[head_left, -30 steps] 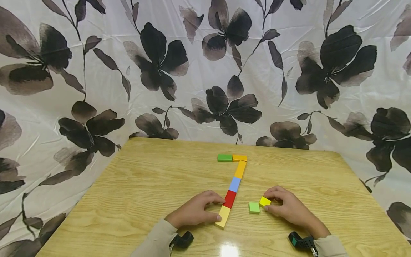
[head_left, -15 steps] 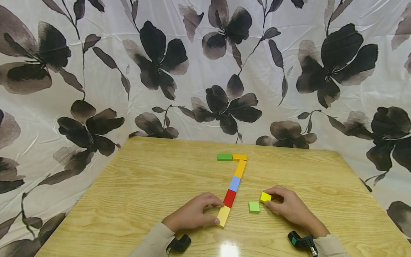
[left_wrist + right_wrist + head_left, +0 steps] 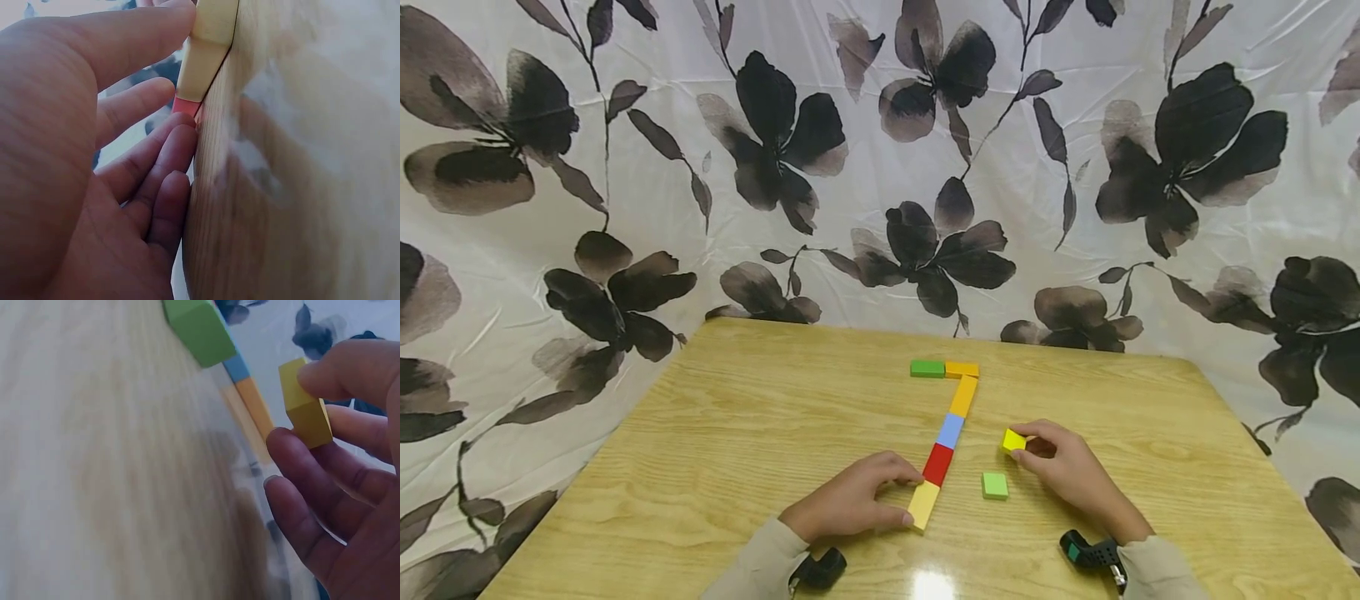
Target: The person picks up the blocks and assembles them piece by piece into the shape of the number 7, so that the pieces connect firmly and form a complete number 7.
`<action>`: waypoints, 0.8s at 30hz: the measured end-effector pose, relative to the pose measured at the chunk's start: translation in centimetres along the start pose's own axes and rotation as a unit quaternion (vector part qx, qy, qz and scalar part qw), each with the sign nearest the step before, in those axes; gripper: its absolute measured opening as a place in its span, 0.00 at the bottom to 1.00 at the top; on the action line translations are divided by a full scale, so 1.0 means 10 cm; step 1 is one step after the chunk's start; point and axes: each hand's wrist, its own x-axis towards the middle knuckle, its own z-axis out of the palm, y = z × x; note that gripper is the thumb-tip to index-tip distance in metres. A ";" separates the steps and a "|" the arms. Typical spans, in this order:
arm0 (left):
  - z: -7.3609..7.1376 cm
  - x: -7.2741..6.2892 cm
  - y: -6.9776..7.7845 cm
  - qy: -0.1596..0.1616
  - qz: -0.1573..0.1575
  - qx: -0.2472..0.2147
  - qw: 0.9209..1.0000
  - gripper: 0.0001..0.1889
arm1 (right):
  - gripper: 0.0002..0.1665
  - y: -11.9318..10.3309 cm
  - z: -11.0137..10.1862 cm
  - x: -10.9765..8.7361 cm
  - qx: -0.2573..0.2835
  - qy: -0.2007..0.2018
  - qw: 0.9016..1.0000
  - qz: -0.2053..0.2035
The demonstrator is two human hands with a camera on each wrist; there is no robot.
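Note:
Between the thumb and fingers of my right hand a small yellow block is pinched, held off the table in the right wrist view. A light green square block lies on the table just nearer than that hand. My left hand rests along the left side of a pale yellow block, its thumb and index fingertips at the block's edge and its other fingers loosely bent. That block ends a slanting row with a red block, a blue block and an orange block.
At the row's far end, another orange block and a dark green block lie end to end, pointing left. All lie on a wood-grain table. A floral cloth hangs behind the table's far edge.
My right hand has lifted the yellow block and carried it away from the light green block, farther up the table. My left thumb has shifted back slightly to the pale yellow block's edge.

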 end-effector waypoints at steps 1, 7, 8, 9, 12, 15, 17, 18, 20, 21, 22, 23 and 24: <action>0.00 0.00 0.00 0.000 -0.001 -0.002 1.000 0.24 | 0.24 -0.01 0.01 0.02 0.001 0.002 1.000 0.003; 0.01 -0.01 0.00 -0.003 -0.010 -0.011 1.000 0.23 | 0.25 -0.06 0.05 0.15 0.006 0.009 1.000 0.005; 0.01 -0.01 0.00 -0.003 -0.009 -0.011 1.000 0.23 | 0.25 -0.07 0.06 0.16 0.009 0.008 1.000 0.005; 0.01 0.00 0.00 -0.003 -0.008 -0.012 1.000 0.23 | 0.25 -0.08 0.06 0.18 0.013 0.008 1.000 0.008; 0.02 0.00 -0.01 -0.002 -0.006 -0.010 1.000 0.23 | 0.25 -0.11 0.08 0.24 0.023 0.004 1.000 0.014; 0.01 0.00 -0.01 -0.001 -0.005 -0.009 1.000 0.23 | 0.26 -0.14 0.08 0.29 0.037 0.002 0.999 0.013; 0.00 0.00 -0.01 -0.001 -0.005 -0.009 1.000 0.23 | 0.26 -0.15 0.08 0.32 0.049 0.003 0.999 0.009; -0.01 0.00 -0.01 -0.001 -0.006 -0.010 1.000 0.23 | 0.26 -0.16 0.08 0.33 0.054 0.003 0.998 0.008; -0.02 -0.01 0.00 -0.001 -0.005 -0.010 1.000 0.23 | 0.27 -0.17 0.07 0.36 0.066 0.004 0.998 0.005; -0.02 -0.01 0.00 -0.002 -0.009 -0.012 1.000 0.23 | 0.27 -0.17 0.08 0.38 0.069 0.004 0.998 0.006; -0.02 -0.01 0.00 -0.002 -0.009 -0.012 1.000 0.23 | 0.27 -0.17 0.08 0.39 0.070 0.005 0.998 0.006; -0.02 -0.01 -0.01 -0.001 -0.008 -0.011 1.000 0.23 | 0.27 -0.17 0.08 0.41 0.069 0.005 0.998 0.006; -0.02 -0.01 -0.01 -0.001 -0.009 -0.011 1.000 0.24 | 0.27 -0.17 0.09 0.42 0.068 0.005 0.998 0.008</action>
